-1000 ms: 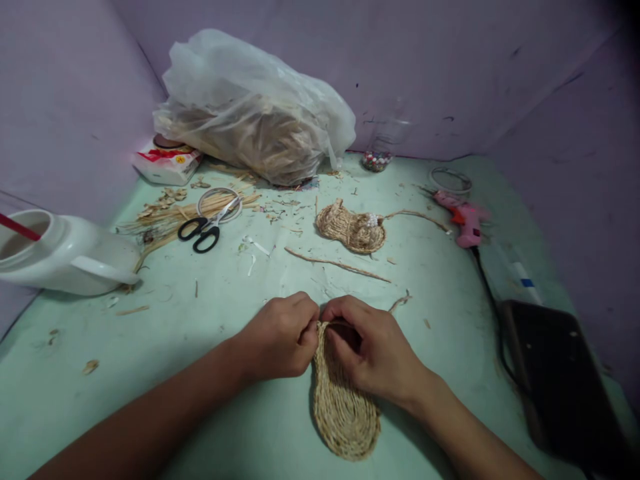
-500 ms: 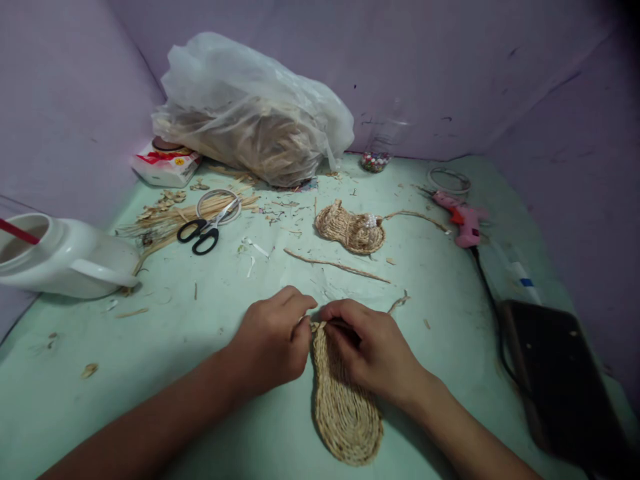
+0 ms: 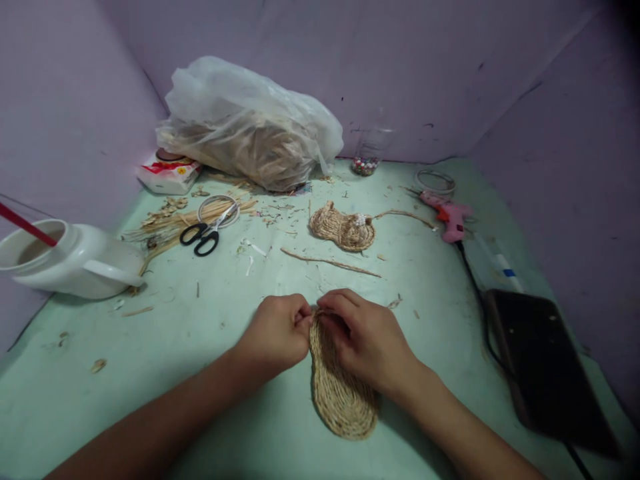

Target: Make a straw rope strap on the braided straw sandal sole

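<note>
A coiled straw sole [image 3: 346, 400], shaped like a small slipper base, lies on the table in front of me. My left hand [image 3: 280, 333] is closed at its upper left edge, thumb and fingers pressed together on the sole's edge; any strand inside the fist is hidden. From the right, my right hand [image 3: 367, 337] covers the upper part and pinches the sole's top edge between thumb and fingertips. Both hands nearly touch there. A short frayed cord end [image 3: 395, 302] shows just beyond my right hand.
Farther back lie a finished-looking straw slipper [image 3: 343, 227] and a loose cord [image 3: 330, 262]. Scissors [image 3: 206, 235], a white jug [image 3: 80, 260] and a plastic bag [image 3: 255, 127] stand left and behind. A pink glue gun [image 3: 450, 217] and a dark phone-like slab [image 3: 545, 367] lie right.
My left hand has closed more tightly against the sole's top edge, and the pale strand between the hands has gone from sight. The whole view has shifted slightly.
</note>
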A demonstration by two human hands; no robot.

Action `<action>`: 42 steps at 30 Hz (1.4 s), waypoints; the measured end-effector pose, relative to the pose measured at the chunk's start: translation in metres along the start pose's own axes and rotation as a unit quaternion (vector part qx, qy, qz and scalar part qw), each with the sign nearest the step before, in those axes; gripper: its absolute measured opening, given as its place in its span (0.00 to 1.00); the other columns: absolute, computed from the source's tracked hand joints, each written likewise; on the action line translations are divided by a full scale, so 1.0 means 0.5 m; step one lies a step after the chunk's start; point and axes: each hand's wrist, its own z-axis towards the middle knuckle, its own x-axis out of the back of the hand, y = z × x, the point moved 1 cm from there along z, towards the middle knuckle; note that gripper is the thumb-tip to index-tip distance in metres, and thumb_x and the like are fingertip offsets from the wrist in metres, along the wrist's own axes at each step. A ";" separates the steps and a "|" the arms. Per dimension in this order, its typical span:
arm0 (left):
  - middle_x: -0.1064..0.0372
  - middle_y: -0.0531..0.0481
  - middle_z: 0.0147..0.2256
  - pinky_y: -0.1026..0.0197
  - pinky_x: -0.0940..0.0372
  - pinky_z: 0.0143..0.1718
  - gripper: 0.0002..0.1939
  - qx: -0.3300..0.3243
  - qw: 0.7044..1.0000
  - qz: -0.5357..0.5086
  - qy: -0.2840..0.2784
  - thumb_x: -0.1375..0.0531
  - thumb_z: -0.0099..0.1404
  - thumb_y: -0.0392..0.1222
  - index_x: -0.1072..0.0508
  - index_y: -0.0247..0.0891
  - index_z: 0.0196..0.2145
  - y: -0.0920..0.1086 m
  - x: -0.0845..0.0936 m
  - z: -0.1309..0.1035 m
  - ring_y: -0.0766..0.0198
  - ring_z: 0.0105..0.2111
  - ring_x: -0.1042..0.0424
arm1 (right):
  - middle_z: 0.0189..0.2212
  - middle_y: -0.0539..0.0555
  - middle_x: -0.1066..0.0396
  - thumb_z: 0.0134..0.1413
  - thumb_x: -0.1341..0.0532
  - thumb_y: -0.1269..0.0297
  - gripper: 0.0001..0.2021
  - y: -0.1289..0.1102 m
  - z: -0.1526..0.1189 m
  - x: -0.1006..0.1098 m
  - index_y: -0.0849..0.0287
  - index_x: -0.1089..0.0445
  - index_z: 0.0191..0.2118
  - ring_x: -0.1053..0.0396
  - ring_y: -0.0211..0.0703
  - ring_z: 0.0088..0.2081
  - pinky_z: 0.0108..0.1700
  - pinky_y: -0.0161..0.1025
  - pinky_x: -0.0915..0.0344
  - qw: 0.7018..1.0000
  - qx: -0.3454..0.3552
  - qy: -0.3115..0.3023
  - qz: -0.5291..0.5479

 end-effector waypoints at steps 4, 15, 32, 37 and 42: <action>0.32 0.51 0.20 0.66 0.46 0.23 0.09 0.012 1.000 0.010 0.016 0.48 0.55 0.35 0.29 0.36 0.23 0.006 -0.002 -0.002 0.67 0.21 0.36 | 0.37 0.55 0.29 0.52 0.46 0.69 0.09 0.008 -0.026 0.028 0.56 0.32 0.39 0.31 0.47 0.36 0.33 0.41 0.37 0.997 -0.039 0.031 -0.057; 0.33 0.51 0.18 0.65 0.47 0.22 0.08 0.023 0.998 0.033 0.049 0.48 0.54 0.35 0.30 0.35 0.21 0.019 -0.008 -0.006 0.67 0.19 0.37 | 0.23 0.51 0.30 0.44 0.38 0.62 0.08 0.027 -0.085 0.023 0.55 0.31 0.34 0.34 0.42 0.25 0.24 0.36 0.47 0.985 -0.154 0.051 -0.049; 0.36 0.56 0.14 0.69 0.41 0.13 0.09 0.098 0.915 -0.391 0.029 0.39 0.51 0.41 0.32 0.32 0.29 0.013 -0.015 -0.002 0.72 0.11 0.39 | 0.25 0.47 0.31 0.40 0.38 0.67 0.16 0.030 -0.057 -0.012 0.57 0.41 0.38 0.33 0.37 0.26 0.30 0.35 0.38 0.794 -0.234 0.115 0.549; 0.34 0.54 0.14 0.69 0.41 0.13 0.12 0.071 0.866 -0.495 -0.022 0.37 0.50 0.43 0.30 0.31 0.29 0.007 -0.019 -0.001 0.71 0.13 0.38 | 0.26 0.48 0.31 0.40 0.36 0.65 0.18 0.036 -0.060 -0.011 0.56 0.41 0.39 0.33 0.38 0.28 0.32 0.36 0.37 0.762 -0.230 0.112 0.595; 0.35 0.54 0.14 0.68 0.41 0.14 0.13 0.047 0.865 -0.499 -0.023 0.38 0.52 0.45 0.28 0.30 0.30 0.009 -0.016 -0.007 0.71 0.14 0.37 | 0.24 0.47 0.32 0.37 0.34 0.65 0.18 0.034 -0.060 -0.013 0.58 0.39 0.37 0.34 0.37 0.27 0.31 0.35 0.38 0.779 -0.239 0.144 0.561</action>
